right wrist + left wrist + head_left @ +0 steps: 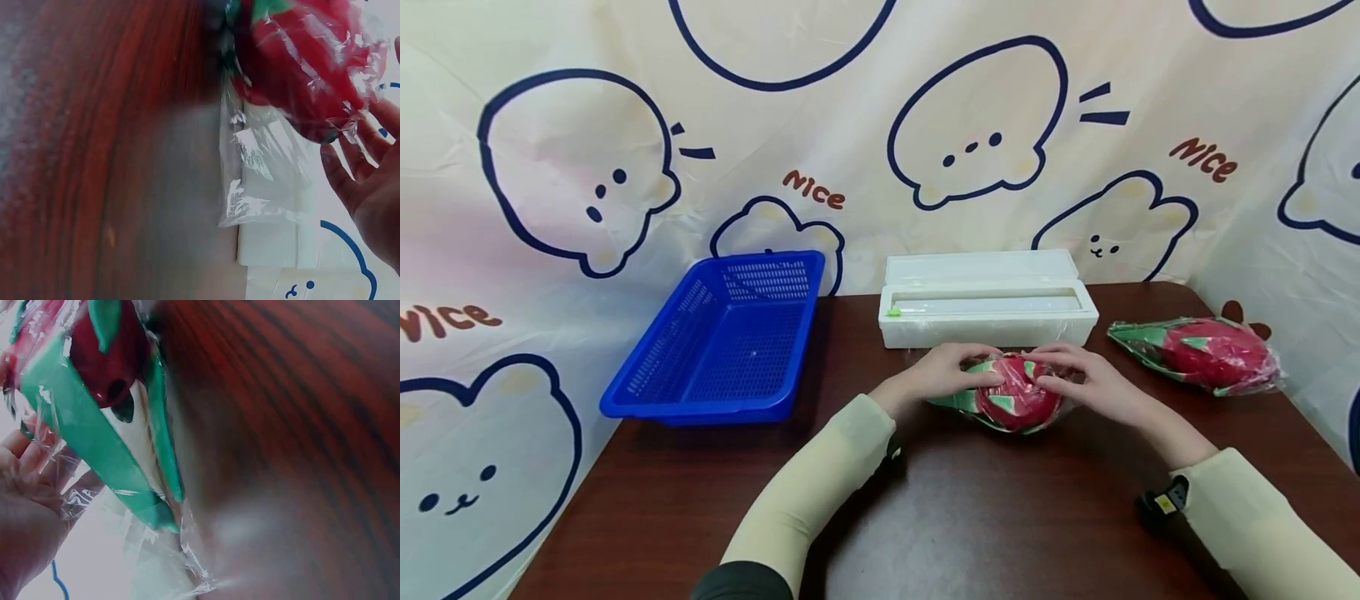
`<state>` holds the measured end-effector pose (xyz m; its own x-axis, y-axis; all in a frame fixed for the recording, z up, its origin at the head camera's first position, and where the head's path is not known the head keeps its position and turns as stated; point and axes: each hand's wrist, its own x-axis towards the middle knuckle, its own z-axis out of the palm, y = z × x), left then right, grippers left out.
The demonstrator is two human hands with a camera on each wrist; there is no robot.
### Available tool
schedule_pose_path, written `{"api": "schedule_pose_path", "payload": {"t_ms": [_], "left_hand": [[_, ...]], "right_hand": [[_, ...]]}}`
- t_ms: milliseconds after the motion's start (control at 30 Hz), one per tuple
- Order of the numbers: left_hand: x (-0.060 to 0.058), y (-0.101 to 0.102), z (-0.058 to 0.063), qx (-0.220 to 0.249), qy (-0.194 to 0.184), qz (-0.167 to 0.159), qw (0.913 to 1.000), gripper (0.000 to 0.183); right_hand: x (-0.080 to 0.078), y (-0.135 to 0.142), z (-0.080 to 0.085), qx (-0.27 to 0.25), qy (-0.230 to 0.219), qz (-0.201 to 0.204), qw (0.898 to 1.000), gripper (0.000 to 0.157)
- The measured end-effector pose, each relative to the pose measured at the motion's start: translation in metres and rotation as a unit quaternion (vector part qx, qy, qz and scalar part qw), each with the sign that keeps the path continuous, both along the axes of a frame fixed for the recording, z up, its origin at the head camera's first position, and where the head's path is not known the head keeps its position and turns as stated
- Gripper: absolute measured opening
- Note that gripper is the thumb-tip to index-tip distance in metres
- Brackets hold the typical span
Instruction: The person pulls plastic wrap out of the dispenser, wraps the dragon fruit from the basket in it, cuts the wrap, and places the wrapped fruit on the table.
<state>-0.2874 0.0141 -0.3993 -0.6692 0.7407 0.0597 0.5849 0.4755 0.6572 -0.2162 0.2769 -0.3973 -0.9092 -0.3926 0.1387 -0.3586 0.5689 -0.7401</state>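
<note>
A red dragon fruit with green scales, wrapped in clear plastic film, is between my two hands over the table. My left hand holds its green, leafy end, thumb in front and fingers behind. At the other, rounder end my right hand grips the fruit and film with thumb and fingers. Loose clear film hangs from the fruit in the right wrist view. In the left wrist view, crinkled film lies against the left palm. Parts of the fingers are hidden behind the fruit.
Behind the hands stands a white cling film box, lid raised, with a small green slider. A second wrapped dragon fruit lies at the right. On the left sits a blue plastic basket on the dark wooden table. A printed cloth hangs behind.
</note>
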Motion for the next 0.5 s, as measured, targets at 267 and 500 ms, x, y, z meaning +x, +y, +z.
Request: {"api": "schedule_pose_path", "payload": {"t_ms": [267,500], "left_hand": [[-0.008,0.000,-0.001,0.015,-0.056,-0.006,0.9983,0.043],[-0.016,0.002,0.000,0.027,-0.112,-0.005,0.9933,0.047]], "right_hand": [[-0.011,-0.005,-0.001,-0.002,0.010,-0.021,1.000,0.033],[-0.025,-0.006,-0.003,-0.027,0.016,-0.050,0.998,0.031]]}}
